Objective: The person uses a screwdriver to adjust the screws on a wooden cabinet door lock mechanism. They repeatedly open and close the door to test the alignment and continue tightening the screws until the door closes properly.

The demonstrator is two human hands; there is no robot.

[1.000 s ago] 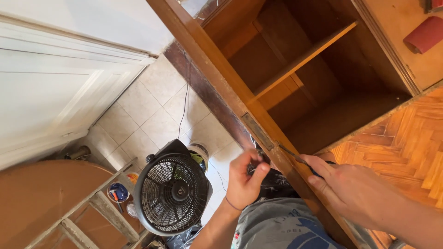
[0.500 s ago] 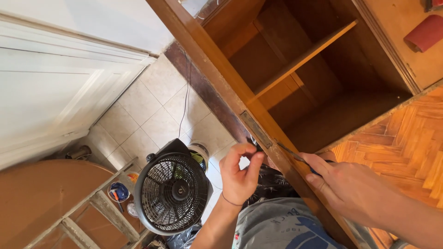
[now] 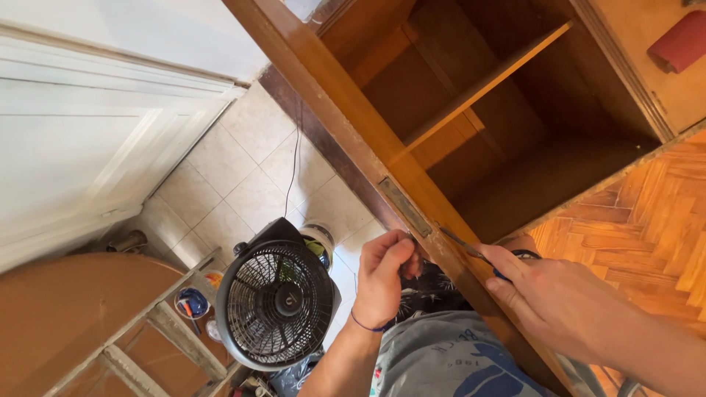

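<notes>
Right hand (image 3: 548,298) is closed around a slim metal tool (image 3: 463,244), tip set at the near edge of the wooden cabinet frame (image 3: 331,95), just below the metal hinge plate (image 3: 404,207). Left hand (image 3: 384,279) is curled, fingertips pinched against the frame's left face; whether anything is held cannot be told. Black fan (image 3: 276,303) stands close left, tiled floor (image 3: 243,176) open beyond

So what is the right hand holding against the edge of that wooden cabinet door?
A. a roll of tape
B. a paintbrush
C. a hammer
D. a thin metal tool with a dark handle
D: the right hand grips a thin metal tool with a dark handle, its tip against the wooden door edge just below the metal hinge plate, while the left hand pinches the same edge nearby.
</notes>
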